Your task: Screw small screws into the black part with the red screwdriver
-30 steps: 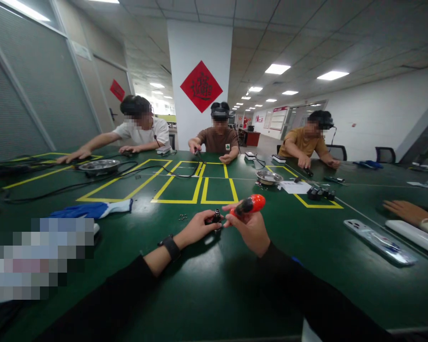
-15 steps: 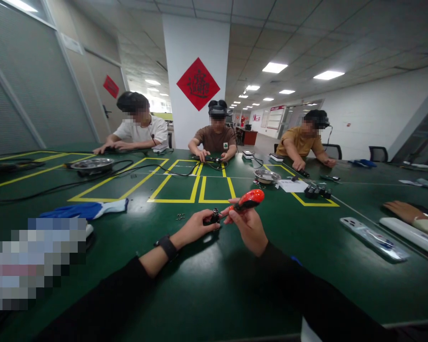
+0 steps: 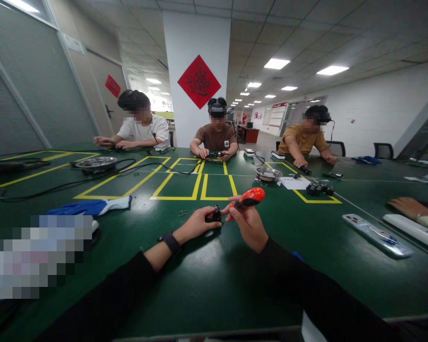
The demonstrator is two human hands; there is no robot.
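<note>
Black fitting [image 3: 217, 214] stands at the near middle of the green table [image 3: 207, 294], the left hand's [image 3: 200, 222] thumb and fingers clamped on it. Just right, the right hand [image 3: 250, 223] has its fingers wrapped round a red-handled tool [image 3: 250, 197]. Yellow tape [image 3: 174, 198] outlines rectangles farther off; a blue-and-white glove [image 3: 89, 207] lies left. Three people [image 3: 216, 137] sit along the far side, before a white pillar [image 3: 196, 35] bearing a red diamond sign [image 3: 199, 81].

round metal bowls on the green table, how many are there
2: one shiny round metal bowl stands left, beyond the blue-and-white fabric glove; another bowl stands right of centre, beside the white paper sheet.
</note>
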